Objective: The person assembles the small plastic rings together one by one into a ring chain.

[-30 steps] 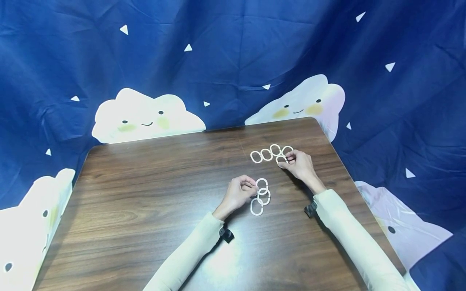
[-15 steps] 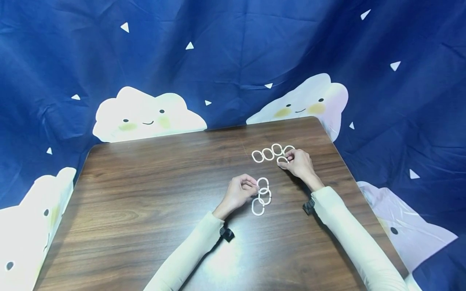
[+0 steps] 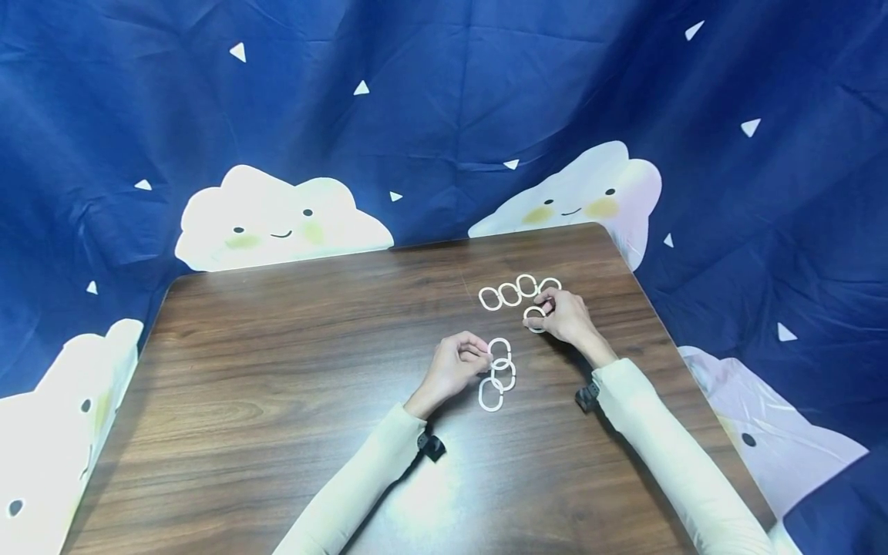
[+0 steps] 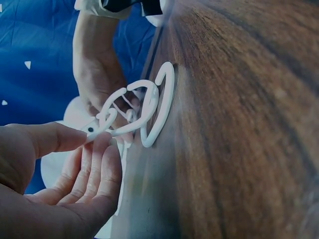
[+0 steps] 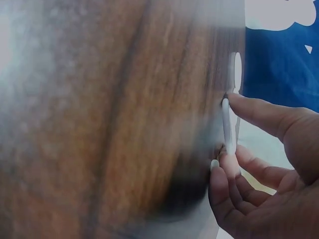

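My left hand (image 3: pixel 454 364) pinches the top link of a short chain of white oval plastic C-links between thumb and fingers. Below it hang two linked ones, the lowest link (image 3: pixel 480 396) on the table. In the left wrist view, the far link (image 4: pixel 170 87) stands on edge and shows a gap in its loop. My right hand (image 3: pixel 570 317) pinches a single white C-link (image 5: pixel 228 127) by thumb and fingers, close to the tabletop. Just behind it lies a row of several loose C-links (image 3: pixel 481 297), the rightmost partly covered by my right fingers.
A brown wood-grain table (image 3: pixel 277 370) carries everything. Its right edge runs beyond my right forearm. Behind it hangs a blue curtain (image 3: pixel 416 116) with white clouds and triangles. Small black wrist cameras sit under both cuffs.
My right hand has drawn its C-link slightly toward me and to the left, away from the row. The left hand and its chain hold nearly still.
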{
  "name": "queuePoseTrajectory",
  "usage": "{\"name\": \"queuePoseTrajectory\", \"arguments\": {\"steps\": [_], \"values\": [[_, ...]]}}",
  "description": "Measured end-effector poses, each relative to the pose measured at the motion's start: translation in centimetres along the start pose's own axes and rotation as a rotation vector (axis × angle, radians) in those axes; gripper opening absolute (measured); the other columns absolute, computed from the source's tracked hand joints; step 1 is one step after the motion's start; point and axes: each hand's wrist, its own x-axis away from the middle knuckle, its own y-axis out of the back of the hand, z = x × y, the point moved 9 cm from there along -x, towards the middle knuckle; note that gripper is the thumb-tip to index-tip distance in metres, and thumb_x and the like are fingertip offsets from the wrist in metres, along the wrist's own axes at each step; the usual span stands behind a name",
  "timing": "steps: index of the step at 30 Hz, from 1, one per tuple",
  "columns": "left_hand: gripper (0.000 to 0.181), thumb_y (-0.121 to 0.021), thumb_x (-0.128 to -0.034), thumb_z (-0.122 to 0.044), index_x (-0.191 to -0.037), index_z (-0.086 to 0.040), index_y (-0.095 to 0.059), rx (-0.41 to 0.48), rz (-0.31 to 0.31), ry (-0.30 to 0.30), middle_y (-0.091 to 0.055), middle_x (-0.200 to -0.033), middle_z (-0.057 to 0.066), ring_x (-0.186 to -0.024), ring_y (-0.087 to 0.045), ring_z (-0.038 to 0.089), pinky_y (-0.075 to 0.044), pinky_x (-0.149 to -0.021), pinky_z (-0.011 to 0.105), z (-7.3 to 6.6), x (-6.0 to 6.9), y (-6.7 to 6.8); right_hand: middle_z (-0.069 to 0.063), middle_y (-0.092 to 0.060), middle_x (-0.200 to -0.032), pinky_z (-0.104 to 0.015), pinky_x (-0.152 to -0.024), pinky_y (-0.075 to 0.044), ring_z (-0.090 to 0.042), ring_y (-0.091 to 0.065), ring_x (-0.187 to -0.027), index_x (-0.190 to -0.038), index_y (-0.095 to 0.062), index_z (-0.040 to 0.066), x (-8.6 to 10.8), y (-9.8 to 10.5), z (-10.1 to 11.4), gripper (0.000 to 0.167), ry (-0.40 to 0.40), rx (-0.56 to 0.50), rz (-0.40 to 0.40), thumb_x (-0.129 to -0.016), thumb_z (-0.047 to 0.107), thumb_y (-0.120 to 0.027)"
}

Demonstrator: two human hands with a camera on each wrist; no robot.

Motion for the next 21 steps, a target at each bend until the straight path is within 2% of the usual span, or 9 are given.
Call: {"name": "queuePoseTrajectory", "arguments": {"steps": [4, 9, 12, 16, 21], "values": [[0.016, -0.078, -0.088, -0.002, -0.102, 0.003, -0.071, 0.008, -0.005, -0.001, -0.078, -0.096, 0.025, -0.074, -0.071, 0.009, -0.055, -0.065, 0.011, 0.08, 0.0, 0.04, -0.01, -0.069, -0.088, -0.034, -0.076, -0.044, -0.025, -0.06, -0.082, -0.107, -0.072, 0.005, 0.19, -0.08, 0.19, 0.041, 0.02, 0.001, 0.0, -0.079, 0.028, -0.09], [0.016, -0.078, -0.0884, -0.002, -0.102, 0.004, -0.071, 0.004, -0.006, -0.006, -0.078, -0.096, 0.025, -0.076, -0.075, 0.013, -0.057, -0.066, 0.013, 0.04, 0.02, 0.14, -0.008, -0.068, -0.085, -0.032, -0.075, -0.044, -0.023, -0.06, -0.079, -0.105, -0.072, 0.005, 0.34, -0.02, 0.22, 0.039, 0.029, -0.004, -0.005, -0.079, 0.028, -0.089], [0.015, -0.077, -0.0891, -0.002, -0.102, 0.003, -0.07, -0.001, -0.004, -0.009, -0.078, -0.096, 0.023, -0.074, -0.073, 0.008, -0.059, -0.067, 0.015, -0.05, 0.06, 0.18, -0.006, -0.068, -0.082, -0.031, -0.075, -0.044, -0.021, -0.06, -0.078, -0.103, -0.072, 0.005, 0.48, -0.06, 0.16, 0.036, 0.028, -0.019, -0.002, -0.082, 0.03, -0.087], [0.016, -0.075, -0.0884, -0.001, -0.103, 0.002, -0.069, -0.017, -0.004, -0.013, -0.078, -0.096, 0.021, -0.07, -0.068, 0.001, -0.06, -0.068, 0.016, -0.13, 0.09, 0.18, -0.004, -0.066, -0.079, -0.029, -0.076, -0.043, -0.02, -0.058, -0.077, -0.099, -0.075, 0.007, 0.63, 0.02, 0.05, 0.025, 0.038, -0.031, -0.01, -0.089, 0.029, -0.079], [0.017, -0.074, -0.0882, 0.001, -0.105, 0.001, -0.069, -0.025, -0.004, -0.011, -0.079, -0.096, 0.019, -0.069, -0.067, 0.0, -0.06, -0.068, 0.016, -0.25, 0.11, 0.15, -0.004, -0.075, -0.079, -0.027, -0.077, -0.045, -0.013, -0.06, -0.075, -0.095, -0.08, 0.009, 0.82, 0.08, -0.15, 0.014, 0.058, -0.037, -0.006, -0.094, 0.019, -0.069]]}}
